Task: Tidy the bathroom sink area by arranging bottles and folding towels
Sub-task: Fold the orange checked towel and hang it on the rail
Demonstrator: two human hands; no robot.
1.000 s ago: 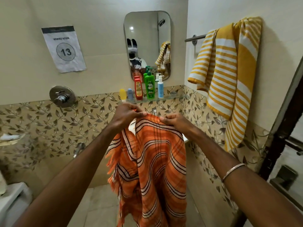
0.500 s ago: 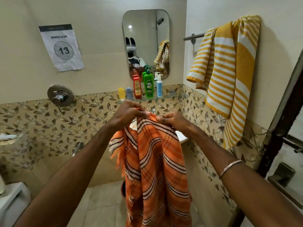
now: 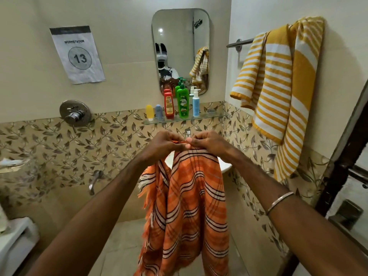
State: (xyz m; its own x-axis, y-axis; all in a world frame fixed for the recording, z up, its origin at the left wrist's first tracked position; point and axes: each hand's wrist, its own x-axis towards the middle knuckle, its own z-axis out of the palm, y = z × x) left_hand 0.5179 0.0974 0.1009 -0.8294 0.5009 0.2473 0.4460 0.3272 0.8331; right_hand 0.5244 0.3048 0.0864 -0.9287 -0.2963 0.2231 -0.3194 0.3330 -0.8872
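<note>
An orange striped towel (image 3: 191,206) hangs in front of me, folded lengthwise, its fringe on the left. My left hand (image 3: 161,145) and my right hand (image 3: 207,142) pinch its top edge, fingertips touching each other. Behind them the white sink (image 3: 226,166) is mostly hidden. On the glass shelf (image 3: 211,117) stand a yellow bottle (image 3: 149,112), a grey-blue bottle (image 3: 158,112), a red bottle (image 3: 168,105), a green pump bottle (image 3: 183,102) and a white-blue pump bottle (image 3: 196,103). A yellow striped towel (image 3: 278,86) hangs on the rail (image 3: 239,43) at the right wall.
A mirror (image 3: 180,50) hangs above the shelf. A shower valve (image 3: 74,114) and a spout (image 3: 94,181) are on the tiled left wall, under a paper sign (image 3: 76,54). A white toilet tank (image 3: 16,242) sits at lower left, a dark door frame (image 3: 342,156) at right.
My two hands have come together at the towel's top edge, narrowing the towel. The towel hangs longer and straighter below them.
</note>
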